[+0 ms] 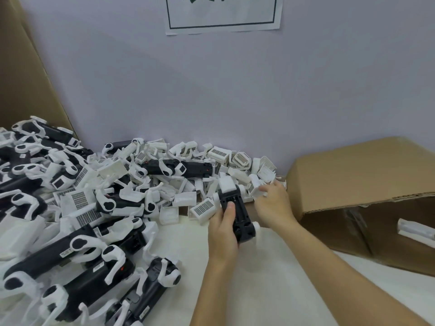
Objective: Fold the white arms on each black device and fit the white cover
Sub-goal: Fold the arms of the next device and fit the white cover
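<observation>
Left hand (222,228) grips a black device (235,211) around its near half, thumb laid along the top face, holding it lengthwise with the far end pointing at the pile. That grip looks meant to steady the body so the other hand can work on it. A white cover (227,184) already sits on the far end, and white arms (255,225) lie folded close against the sides, so this unit seems nearly done.

Right hand (273,201) reaches to the right of the device into the heap of loose white covers (237,161) at the far side of the table. Its fingers are blurred among the pieces; whether they have pinched one or are only sorting through them I cannot tell.

To the left, a large pile of black devices (77,245) with their white arms spread out waits on the white table surface (188,243), probably the unprocessed stock kept within easy reach. On the right lies an open cardboard box (353,175) on its side, likely the place for finished units.
</observation>
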Available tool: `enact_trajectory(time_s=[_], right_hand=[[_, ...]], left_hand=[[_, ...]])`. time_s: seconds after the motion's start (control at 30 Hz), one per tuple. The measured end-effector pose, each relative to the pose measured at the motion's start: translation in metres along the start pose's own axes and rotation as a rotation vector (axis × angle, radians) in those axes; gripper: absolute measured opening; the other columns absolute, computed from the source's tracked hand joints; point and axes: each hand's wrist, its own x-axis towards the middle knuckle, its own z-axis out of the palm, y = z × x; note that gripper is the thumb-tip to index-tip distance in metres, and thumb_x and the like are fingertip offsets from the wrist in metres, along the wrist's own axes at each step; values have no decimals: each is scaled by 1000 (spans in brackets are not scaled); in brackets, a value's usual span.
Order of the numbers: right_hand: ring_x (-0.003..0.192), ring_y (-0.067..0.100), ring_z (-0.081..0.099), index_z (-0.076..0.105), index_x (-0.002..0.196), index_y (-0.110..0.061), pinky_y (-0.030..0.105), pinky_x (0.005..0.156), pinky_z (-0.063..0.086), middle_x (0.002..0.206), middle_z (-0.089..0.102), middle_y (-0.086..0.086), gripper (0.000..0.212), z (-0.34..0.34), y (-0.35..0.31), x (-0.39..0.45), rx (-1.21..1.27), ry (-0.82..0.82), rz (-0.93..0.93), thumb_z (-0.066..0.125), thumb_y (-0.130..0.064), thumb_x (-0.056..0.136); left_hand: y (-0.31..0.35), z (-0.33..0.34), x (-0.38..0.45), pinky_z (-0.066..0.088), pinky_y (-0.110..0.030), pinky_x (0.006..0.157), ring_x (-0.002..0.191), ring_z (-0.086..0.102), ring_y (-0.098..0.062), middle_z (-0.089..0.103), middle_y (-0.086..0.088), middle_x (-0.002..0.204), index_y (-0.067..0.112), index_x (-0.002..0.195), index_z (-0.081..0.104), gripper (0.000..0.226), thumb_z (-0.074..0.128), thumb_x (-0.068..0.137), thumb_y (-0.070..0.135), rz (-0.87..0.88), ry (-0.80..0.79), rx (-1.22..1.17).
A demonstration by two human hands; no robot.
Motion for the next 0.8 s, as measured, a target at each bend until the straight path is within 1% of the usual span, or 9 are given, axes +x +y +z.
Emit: enact_trajectory(time_s=[0.03, 0.1, 0.17, 0.3, 0.37, 0.43, 0.57, 0.67, 0.8], right_hand=[[108, 27, 55, 63, 92, -8, 32, 88, 43, 123, 51, 15, 21, 0, 1, 6, -5, -32, 60, 43, -9, 98], [63, 19, 41, 41, 63, -15, 28, 55, 31, 76, 45, 7, 33, 2, 7, 14, -30, -44, 125, 44, -9, 95], [60, 21, 36, 32, 60, -16, 29, 48, 22, 65, 35, 2, 36, 6, 13, 15, -114, 15, 94, 46, -3, 90], [84, 28, 50, 44, 63, -9, 25, 63, 28, 87, 52, 4, 32, 13, 15, 2, -251, 255, -144, 50, -6, 95], [96, 27, 55, 63, 84, -3, 20, 72, 27, 106, 58, 8, 18, 10, 14, -5, -260, 318, -257, 52, -7, 97], [90, 27, 57, 66, 95, 1, 20, 72, 29, 102, 62, 11, 10, 5, 13, -15, -228, 376, -363, 57, -2, 95], [75, 19, 55, 61, 86, -7, 31, 69, 47, 85, 55, 1, 16, -1, 22, -45, -86, 427, -423, 60, 9, 88], [77, 8, 53, 50, 95, -18, 27, 65, 45, 86, 52, -4, 28, 2, 38, -70, 5, 409, -388, 59, 7, 88], [91, 1, 54, 65, 100, -15, 10, 70, 40, 97, 53, -6, 33, 3, 57, -86, -14, 350, -442, 57, 14, 86]], left_hand=[[1, 0, -1, 40, -13, 41, 51, 61, -3, 65, 7, 63, 19, 85, 66, 24, 53, 101, 29, 1, -7, 9], [1, 1, -2, 42, -13, 45, 58, 63, -4, 67, 9, 65, 22, 83, 67, 23, 55, 101, 30, -2, -19, 18], [1, 1, -2, 44, -14, 48, 62, 64, -6, 68, 11, 67, 24, 82, 69, 24, 55, 100, 31, 2, -32, 37], [1, 1, -4, 44, -17, 52, 65, 63, -8, 68, 11, 68, 30, 73, 72, 34, 54, 101, 30, 26, -64, 64], [2, 1, -4, 44, -17, 52, 66, 63, -8, 68, 11, 68, 28, 75, 71, 32, 53, 102, 30, 31, -57, 68], [3, 0, -4, 42, -14, 48, 62, 61, -6, 67, 12, 66, 24, 78, 69, 29, 53, 102, 28, 39, -47, 75], [5, -1, -5, 39, -12, 42, 52, 59, -3, 65, 10, 61, 20, 80, 67, 28, 52, 102, 26, 64, -30, 71], [7, -3, -5, 39, -12, 41, 50, 59, -3, 64, 8, 60, 16, 82, 67, 27, 52, 103, 23, 103, 19, 42], [8, -2, -6, 38, -13, 39, 46, 56, -2, 62, 11, 54, 16, 81, 64, 25, 51, 102, 20, 118, 86, -27]])
